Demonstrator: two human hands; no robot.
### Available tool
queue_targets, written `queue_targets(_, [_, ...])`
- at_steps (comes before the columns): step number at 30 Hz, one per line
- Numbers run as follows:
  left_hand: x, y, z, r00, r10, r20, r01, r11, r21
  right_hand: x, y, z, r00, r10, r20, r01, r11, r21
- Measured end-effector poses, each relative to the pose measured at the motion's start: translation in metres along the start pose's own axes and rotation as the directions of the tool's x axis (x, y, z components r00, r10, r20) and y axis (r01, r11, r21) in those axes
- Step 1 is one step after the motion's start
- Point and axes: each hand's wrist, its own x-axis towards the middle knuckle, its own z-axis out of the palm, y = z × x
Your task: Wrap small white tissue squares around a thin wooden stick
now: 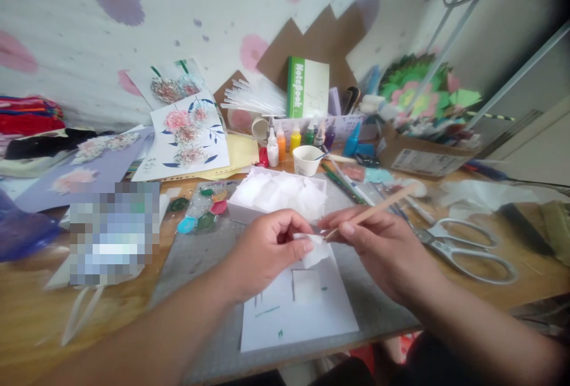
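My left hand (271,249) pinches a small piece of white tissue (317,250) between thumb and fingers. In my right hand (383,249) is a slim wooden stick (378,203), its narrow dark tip at the tissue's upper edge; whether that tip is a brush cannot be made out. Below both hands a white sheet of paper (307,320) with a few green marks lies on a grey cutting mat (200,326). A small pale square (307,285) rests on the sheet. Just behind my hands stands a white box (244,211) heaped with white tissue (280,190).
Large scissors (467,249) lie to the right. Behind are a paper cup (307,160), paint bottles (281,141), a notebook (312,86) and a cardboard box (423,154) of supplies. Paint blobs (207,220) and flower artwork (189,133) are at the left.
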Motion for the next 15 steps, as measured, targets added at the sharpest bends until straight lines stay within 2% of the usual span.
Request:
queue_targets(6, [0.000, -0.001, 0.000, 1.000, -0.002, -0.020, -0.002, 0.984, -0.178, 0.002, -0.004, 0.002, 0.998, -0.059, 0.025, 0.058, 0.998, 0.020])
queue_targets(10, [-0.002, 0.000, 0.002, 0.999, -0.027, 0.028, 0.035, 0.940, -0.339, 0.001, -0.007, 0.005, 0.996, -0.085, 0.027, 0.083, 0.996, 0.039])
queue_targets(15, [-0.003, 0.002, 0.003, 0.998, -0.010, 0.063, 0.038, 0.888, -0.459, -0.001, -0.011, 0.009, 0.978, -0.196, 0.073, 0.194, 0.981, 0.026])
